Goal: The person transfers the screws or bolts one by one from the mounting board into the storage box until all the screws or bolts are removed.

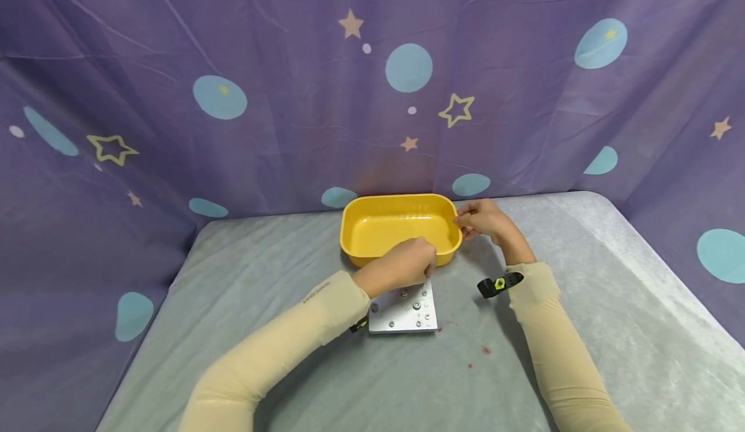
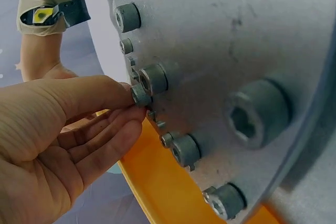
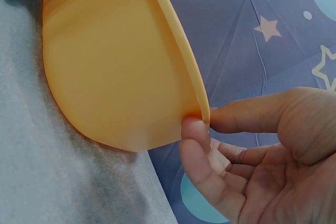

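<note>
A silver metal plate with several socket head screws standing in it lies on the table in front of a yellow plastic bin. Over the plate's far edge, my left hand pinches a small socket head screw between thumb and fingertips. Whether that screw still sits in the plate, I cannot tell. At the bin's right end, my right hand pinches the rim between thumb and fingers, as the right wrist view shows. The visible part of the bin's inside holds nothing; my left hand covers some of its near side.
Grey cloth covers the table, with a few small red marks to the right of the plate. A purple curtain with stars and blue spots hangs directly behind the bin. Each wrist wears a black strap.
</note>
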